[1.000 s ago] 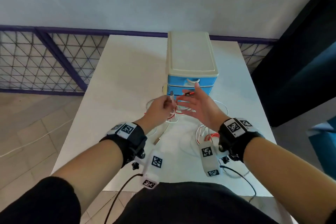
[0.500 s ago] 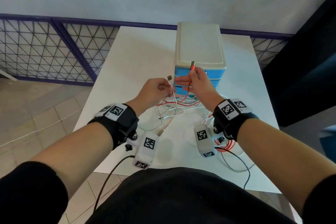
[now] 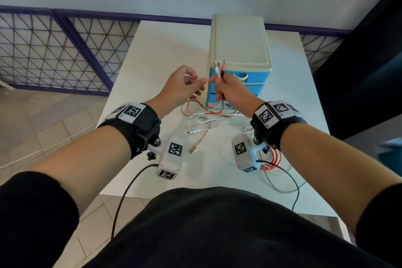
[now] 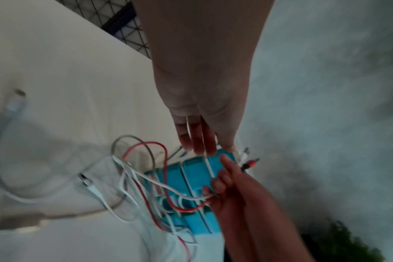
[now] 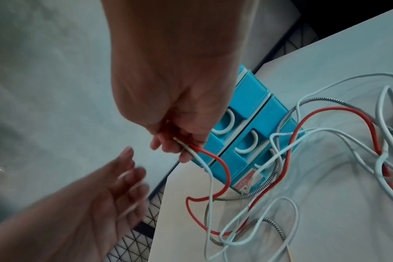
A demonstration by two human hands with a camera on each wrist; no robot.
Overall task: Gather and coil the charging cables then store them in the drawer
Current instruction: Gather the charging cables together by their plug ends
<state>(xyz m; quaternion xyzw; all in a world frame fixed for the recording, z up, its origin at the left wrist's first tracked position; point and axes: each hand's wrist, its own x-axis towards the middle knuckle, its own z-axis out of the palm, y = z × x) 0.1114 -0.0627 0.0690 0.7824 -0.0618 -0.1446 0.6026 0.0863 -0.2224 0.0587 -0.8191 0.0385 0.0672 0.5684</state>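
Gathering step: my right hand grips the red cable and white cable ends upright before the blue plastic drawer unit, my left hand loosely open, empty; next, collect the slack strewn toward the white desk's near edge.

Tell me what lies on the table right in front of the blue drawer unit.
Loose loops of red cable, white cable and braided cable lie tangled on the table before the drawer unit. The right hand and its wrist cover part of the tangle.
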